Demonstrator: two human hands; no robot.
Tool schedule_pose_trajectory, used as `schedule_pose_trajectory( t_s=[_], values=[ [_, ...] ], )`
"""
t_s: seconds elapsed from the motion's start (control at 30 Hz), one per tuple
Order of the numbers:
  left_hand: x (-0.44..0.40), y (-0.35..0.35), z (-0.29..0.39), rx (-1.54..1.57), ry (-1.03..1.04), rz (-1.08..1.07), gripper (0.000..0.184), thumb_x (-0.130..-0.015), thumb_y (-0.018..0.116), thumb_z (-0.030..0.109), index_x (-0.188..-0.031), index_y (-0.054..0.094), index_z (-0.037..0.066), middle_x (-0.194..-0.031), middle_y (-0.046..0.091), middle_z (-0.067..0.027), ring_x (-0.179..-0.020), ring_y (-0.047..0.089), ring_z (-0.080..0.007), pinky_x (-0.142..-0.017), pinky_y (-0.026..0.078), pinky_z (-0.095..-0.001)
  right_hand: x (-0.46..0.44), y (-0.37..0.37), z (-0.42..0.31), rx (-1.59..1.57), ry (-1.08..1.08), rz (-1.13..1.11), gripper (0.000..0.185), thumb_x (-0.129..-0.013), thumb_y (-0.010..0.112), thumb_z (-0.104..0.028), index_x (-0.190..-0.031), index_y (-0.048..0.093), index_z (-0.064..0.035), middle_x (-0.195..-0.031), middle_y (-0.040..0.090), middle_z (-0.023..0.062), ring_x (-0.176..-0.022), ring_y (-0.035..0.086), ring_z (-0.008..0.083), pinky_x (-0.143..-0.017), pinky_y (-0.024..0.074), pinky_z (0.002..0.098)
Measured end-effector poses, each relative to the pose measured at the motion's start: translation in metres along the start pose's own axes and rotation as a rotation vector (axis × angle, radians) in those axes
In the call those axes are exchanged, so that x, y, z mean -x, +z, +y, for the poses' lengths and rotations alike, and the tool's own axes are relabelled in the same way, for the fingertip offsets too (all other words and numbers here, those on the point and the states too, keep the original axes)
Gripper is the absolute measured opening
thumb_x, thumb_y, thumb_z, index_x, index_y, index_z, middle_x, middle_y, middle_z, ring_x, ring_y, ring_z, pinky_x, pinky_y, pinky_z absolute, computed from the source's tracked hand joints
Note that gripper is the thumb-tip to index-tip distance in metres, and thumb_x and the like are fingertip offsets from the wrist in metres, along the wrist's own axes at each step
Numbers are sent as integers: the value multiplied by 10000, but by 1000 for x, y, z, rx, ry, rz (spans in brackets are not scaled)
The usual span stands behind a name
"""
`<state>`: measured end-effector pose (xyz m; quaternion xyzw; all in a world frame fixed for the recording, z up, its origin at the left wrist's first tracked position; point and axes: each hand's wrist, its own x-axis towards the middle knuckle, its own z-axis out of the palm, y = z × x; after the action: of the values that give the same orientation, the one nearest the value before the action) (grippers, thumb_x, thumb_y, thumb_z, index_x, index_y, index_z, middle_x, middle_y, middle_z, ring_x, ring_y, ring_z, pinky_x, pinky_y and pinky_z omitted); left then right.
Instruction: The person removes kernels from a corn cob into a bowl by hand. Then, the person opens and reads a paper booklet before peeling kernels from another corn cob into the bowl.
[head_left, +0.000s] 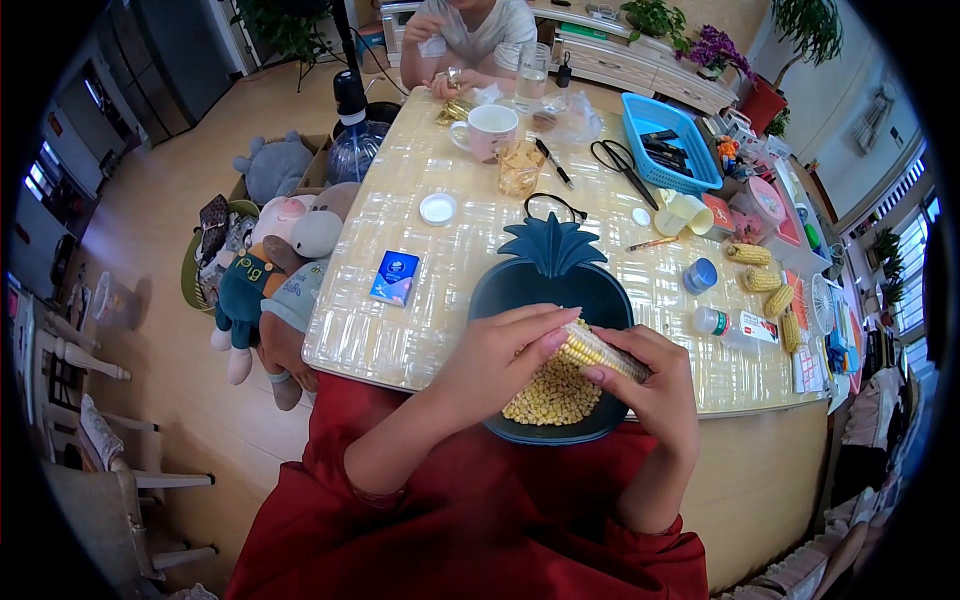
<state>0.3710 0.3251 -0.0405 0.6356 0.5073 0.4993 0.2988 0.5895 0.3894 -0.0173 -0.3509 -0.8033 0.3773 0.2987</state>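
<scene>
A partly stripped corn cob (pixel 592 350) is held over a dark teal pineapple-shaped bowl (pixel 497 290). Loose yellow kernels (pixel 553 396) lie in the bottom of the bowl. My right hand (pixel 655 378) wraps round the cob's right end, its thumb along the near side. At the cob's left end, my left hand (pixel 519 354) presses with fingers and thumb together against the kernels. The bowl rests at the near table edge, against the red cloth over my lap.
Several cobs (pixel 762 279), a lying bottle (pixel 735 325) and a blue-lidded jar (pixel 700 277) are on the right. Beyond the bowl are scissors (pixel 625 170), a mug (pixel 490 132) and a blue basket (pixel 672 150). A blue packet (pixel 395 278) lies left. A person (pixel 468 45) sits opposite.
</scene>
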Motion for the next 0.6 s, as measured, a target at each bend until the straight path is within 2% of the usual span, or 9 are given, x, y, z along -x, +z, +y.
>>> schedule_pose_trajectory(
  t_s=[0.33, 0.6],
  values=[
    [0, -2, -2, 128, -68, -16, 296, -1021, 610, 157, -1265, 689, 11, -1249, 702, -179, -1153, 675, -225, -975, 520, -322, -1, -4, 6, -88, 7, -20, 388, -804, 839, -142, -1146, 731, 6, -933, 685, 110, -803, 652, 178, -710, 506, 287],
    [-1, -4, 1, 161, -115, -32, 297, -1037, 589, 160, -1267, 680, -3, -1264, 695, -177, -1193, 655, -234, -1009, 499, -329, -2, -4, 6, -91, 18, -25, 379, -799, 842, -144, -1133, 738, 2, -931, 689, 103, -807, 655, 175, -712, 505, 283]
  ],
)
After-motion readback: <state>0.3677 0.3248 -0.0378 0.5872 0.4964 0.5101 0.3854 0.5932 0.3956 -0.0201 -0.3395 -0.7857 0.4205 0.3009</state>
